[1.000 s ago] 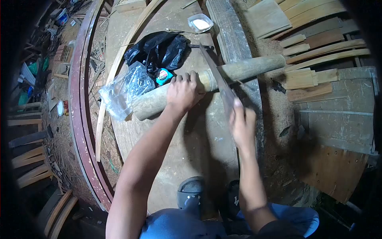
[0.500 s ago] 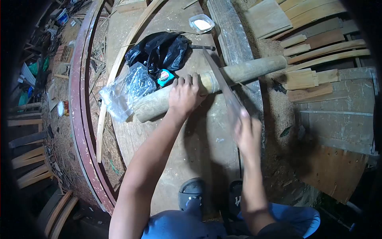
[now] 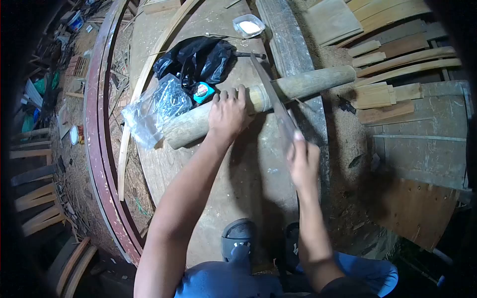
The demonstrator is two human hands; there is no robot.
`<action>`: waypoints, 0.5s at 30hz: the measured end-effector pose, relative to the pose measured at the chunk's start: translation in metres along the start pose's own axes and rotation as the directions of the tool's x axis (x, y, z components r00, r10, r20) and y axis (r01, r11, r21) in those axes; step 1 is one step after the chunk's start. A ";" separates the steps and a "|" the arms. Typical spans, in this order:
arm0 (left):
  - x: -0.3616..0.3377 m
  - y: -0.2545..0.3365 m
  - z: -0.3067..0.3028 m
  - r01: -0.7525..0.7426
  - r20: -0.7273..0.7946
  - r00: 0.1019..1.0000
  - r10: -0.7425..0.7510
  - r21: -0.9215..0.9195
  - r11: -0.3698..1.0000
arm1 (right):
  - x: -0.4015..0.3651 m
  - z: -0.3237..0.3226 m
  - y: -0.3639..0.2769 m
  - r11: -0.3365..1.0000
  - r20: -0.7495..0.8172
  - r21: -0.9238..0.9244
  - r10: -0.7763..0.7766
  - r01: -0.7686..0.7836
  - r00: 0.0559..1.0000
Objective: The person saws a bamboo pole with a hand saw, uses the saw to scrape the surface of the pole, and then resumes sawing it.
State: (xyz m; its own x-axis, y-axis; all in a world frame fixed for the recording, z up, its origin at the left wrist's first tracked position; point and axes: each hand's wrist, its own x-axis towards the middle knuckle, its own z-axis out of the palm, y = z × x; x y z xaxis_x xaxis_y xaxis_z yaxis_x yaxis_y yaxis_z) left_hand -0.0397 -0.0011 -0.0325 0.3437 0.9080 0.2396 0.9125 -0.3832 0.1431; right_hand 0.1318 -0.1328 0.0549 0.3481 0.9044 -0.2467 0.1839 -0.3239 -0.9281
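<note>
A thick bamboo pole point(image 3: 318, 85) lies slanting across the wooden board point(image 3: 248, 184), its right part over a grey beam point(image 3: 290, 42). My left hand point(image 3: 228, 113) is wrapped over the pole left of a node, holding it down. In my right hand point(image 3: 302, 158) is the handle of a handsaw point(image 3: 272, 94), fingers closed round it. The saw's blade crosses the pole just right of the node, its tip pointing away from me. Beside my left hand, behind the pole, sits a turquoise tape measure point(image 3: 202, 92).
Behind the pole lie a black plastic bag point(image 3: 198, 62), a clear plastic bag point(image 3: 159, 111) and a small clear tub point(image 3: 248, 26) with something white. A long curved reddish beam point(image 3: 99, 134) runs along the left. Wooden pieces point(image 3: 380, 102) lie at the right.
My right hand has moved slightly forward and left with the saw, and the blade has slid further across the pole. My left hand keeps its hold; the whole view has shifted slightly.
</note>
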 end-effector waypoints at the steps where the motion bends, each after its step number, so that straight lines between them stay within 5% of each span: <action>1: 0.003 -0.003 -0.005 0.007 0.001 1.000 -0.007 0.002 1.000 | -0.013 -0.008 0.003 0.999 0.003 0.047 0.010 -0.010 1.000; 4: 0.015 -0.003 -0.018 0.105 0.200 0.976 -0.087 -0.078 0.991 | -0.040 -0.026 0.016 0.980 -0.002 0.144 0.137 -0.135 0.991; 9: 0.017 -0.007 -0.003 0.092 0.161 0.983 -0.092 0.011 0.996 | -0.042 -0.033 0.023 0.978 0.019 0.182 0.101 -0.103 0.995; 15: 0.032 -0.009 -0.034 0.162 0.400 0.910 -0.109 -0.101 0.982 | -0.066 -0.025 0.058 0.980 0.007 0.197 0.010 -0.011 1.000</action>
State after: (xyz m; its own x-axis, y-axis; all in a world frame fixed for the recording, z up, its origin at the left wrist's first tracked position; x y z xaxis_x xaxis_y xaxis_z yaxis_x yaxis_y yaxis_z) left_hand -0.0445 0.0261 0.0067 0.3017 0.9359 -0.1816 0.9291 -0.2460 0.2761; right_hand 0.1427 -0.2182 0.0244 0.3430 0.9032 -0.2580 -0.0048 -0.2730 -0.9620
